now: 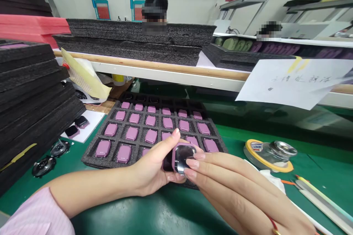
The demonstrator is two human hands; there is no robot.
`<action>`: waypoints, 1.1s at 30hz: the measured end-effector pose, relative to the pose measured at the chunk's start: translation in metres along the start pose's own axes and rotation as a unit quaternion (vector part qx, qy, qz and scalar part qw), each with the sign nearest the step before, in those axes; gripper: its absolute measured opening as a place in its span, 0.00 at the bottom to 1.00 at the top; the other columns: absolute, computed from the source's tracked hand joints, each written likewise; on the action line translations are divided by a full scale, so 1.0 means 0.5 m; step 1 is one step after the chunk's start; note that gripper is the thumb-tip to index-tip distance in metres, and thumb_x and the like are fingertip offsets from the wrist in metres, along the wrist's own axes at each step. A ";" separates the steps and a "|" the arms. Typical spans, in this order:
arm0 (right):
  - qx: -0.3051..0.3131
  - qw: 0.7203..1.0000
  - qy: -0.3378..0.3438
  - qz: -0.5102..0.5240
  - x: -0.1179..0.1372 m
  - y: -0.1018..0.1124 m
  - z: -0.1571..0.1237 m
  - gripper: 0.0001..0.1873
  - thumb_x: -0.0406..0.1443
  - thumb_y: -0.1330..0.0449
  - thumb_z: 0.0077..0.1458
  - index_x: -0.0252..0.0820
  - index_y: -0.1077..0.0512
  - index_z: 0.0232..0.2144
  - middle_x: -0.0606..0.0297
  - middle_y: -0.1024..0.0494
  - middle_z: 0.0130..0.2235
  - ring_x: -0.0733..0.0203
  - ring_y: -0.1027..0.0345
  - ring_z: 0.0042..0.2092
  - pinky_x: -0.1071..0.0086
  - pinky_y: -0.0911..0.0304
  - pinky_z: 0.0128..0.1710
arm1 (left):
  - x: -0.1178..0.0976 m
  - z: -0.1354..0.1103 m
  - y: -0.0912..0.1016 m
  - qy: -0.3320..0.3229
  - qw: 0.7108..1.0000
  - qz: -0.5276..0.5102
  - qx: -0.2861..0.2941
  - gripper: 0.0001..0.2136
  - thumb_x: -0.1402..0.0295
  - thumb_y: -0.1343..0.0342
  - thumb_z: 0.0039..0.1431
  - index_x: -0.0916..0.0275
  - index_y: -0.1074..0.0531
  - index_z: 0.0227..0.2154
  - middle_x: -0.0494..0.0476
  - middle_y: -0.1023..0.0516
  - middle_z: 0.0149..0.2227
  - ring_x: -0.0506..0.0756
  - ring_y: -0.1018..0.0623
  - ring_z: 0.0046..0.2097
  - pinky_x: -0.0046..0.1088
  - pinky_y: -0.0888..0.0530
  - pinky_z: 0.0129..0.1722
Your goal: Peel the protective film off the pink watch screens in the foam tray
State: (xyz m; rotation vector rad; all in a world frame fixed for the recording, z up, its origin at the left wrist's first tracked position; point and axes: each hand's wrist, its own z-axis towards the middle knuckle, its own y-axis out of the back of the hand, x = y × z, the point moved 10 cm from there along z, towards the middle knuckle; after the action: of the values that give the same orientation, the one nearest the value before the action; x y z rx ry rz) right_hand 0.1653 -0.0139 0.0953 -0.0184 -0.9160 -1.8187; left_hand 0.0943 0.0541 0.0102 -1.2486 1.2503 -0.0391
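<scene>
a small rounded-square watch (179,158), its smooth purple casing framing a glossy black face that mirrors the light, is held between the two hands above the near edge of a tray (88,159) of coarse, grainy charcoal foam. the left hand (156,165) grips it from the left side, thumb up by its top corner and fingers curled underneath; the right hand (234,183) comes in from the other side, fingers straight and close together, tips resting on the glass (its thumb is hidden, so i cannot tell whether it pinches). in the tray's square pockets sit matte purple cases (124,153) with softly rounded corners. the counter (165,213) below is a slick, shiny green. to the right stands a squat clear bottle with a polished metal top (284,149); to the left rises a stack of rough black foam (30,91).
</scene>
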 end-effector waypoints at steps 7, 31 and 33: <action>-0.003 0.985 0.097 -0.140 0.032 0.003 0.035 0.16 0.25 0.37 0.58 0.43 0.24 0.48 0.64 0.16 0.43 0.57 0.24 0.45 0.65 0.27 0.48 | 0.005 0.000 0.002 0.000 1.000 -0.006 -0.004 0.25 0.44 0.36 0.53 0.66 0.26 0.32 0.49 0.34 0.27 0.43 0.40 0.22 0.17 0.45 0.19; 0.006 0.998 -0.063 -0.028 -0.048 0.000 0.058 0.25 0.36 0.32 0.56 0.48 0.32 0.54 0.62 0.20 0.47 0.58 0.25 0.46 0.65 0.28 0.46 | -0.001 -0.005 0.006 -0.002 0.999 0.030 -0.041 0.23 0.48 0.32 0.51 0.63 0.32 0.29 0.45 0.34 0.18 0.42 0.43 0.17 0.17 0.43 0.20; 0.006 0.997 -0.057 -0.047 -0.052 0.003 0.060 0.24 0.36 0.32 0.55 0.47 0.31 0.54 0.61 0.19 0.46 0.58 0.24 0.46 0.65 0.27 0.46 | -0.002 -0.004 0.004 -0.011 0.999 0.028 -0.032 0.22 0.50 0.33 0.53 0.64 0.31 0.30 0.46 0.34 0.19 0.42 0.43 0.18 0.17 0.44 0.20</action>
State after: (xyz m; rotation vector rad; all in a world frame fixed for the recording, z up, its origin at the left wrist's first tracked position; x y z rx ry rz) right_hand 0.1666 0.0244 0.1068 -0.0741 -1.0226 -1.9162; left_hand 0.0913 0.0542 0.0099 -1.2661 1.2754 0.0547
